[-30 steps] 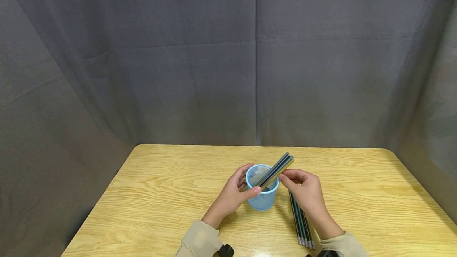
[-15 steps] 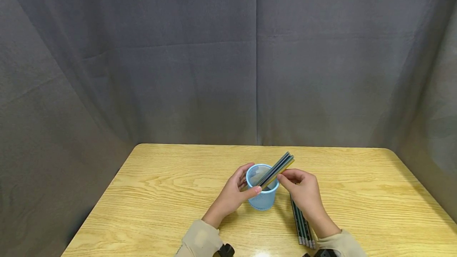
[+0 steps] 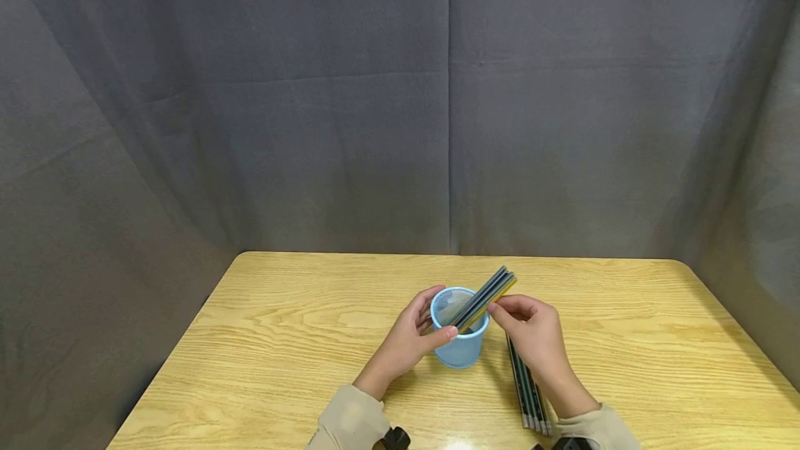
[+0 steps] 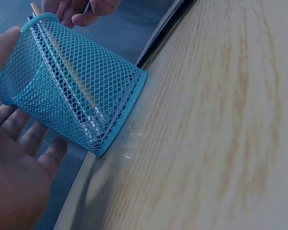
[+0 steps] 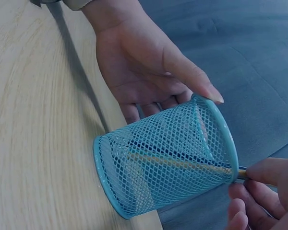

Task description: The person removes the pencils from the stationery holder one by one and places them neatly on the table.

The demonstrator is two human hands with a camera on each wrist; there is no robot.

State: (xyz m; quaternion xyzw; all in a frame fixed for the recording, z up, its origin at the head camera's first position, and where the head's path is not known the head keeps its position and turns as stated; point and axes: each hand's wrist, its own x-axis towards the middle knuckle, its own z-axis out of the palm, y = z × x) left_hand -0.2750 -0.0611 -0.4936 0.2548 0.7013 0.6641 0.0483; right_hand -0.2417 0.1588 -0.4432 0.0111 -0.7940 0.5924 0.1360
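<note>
A light blue mesh pencil cup (image 3: 458, 353) stands upright on the table. My left hand (image 3: 407, 340) holds it from the left, thumb on the near rim and fingers around the far side; in the left wrist view the palm (image 4: 19, 182) faces the mesh. Several pencils (image 3: 484, 297) lean in the cup, their upper ends past the right rim; one is yellow, the others dark. At that rim my right hand (image 3: 533, 332) pinches the yellow pencil between thumb and fingers. Through the mesh in the right wrist view, the pencils (image 5: 182, 162) slant down to the cup's base.
Several dark green pencils (image 3: 528, 391) with metal-coloured ends lie side by side on the wooden table (image 3: 281, 353), partly under my right forearm. Grey cloth (image 3: 337, 123) hangs behind the table and along both sides.
Both hands and the cup stay nearly in place. The yellow pencil shows a little more beside the dark ones, shifted slightly towards the right hand.
</note>
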